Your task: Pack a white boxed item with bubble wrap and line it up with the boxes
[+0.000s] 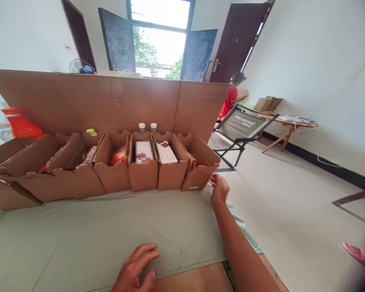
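Observation:
My left hand [136,267] lies flat with its fingers spread on a pale green cloth [94,231] near the front edge. My right hand [219,190] reaches out to the cloth's far right corner, fingers curled down over its edge. It sits just beside the rightmost cardboard bin [200,167] of a row of open bins [112,176]. The bins hold packets, a white carton [166,152] and two capped bottles [146,128].
A tall cardboard sheet [109,101] stands behind the bins, with an orange object [21,123] at its left. On the floor to the right are a folding chair [240,129] and a low wooden table [287,121]. A person in red [231,99] stands beyond.

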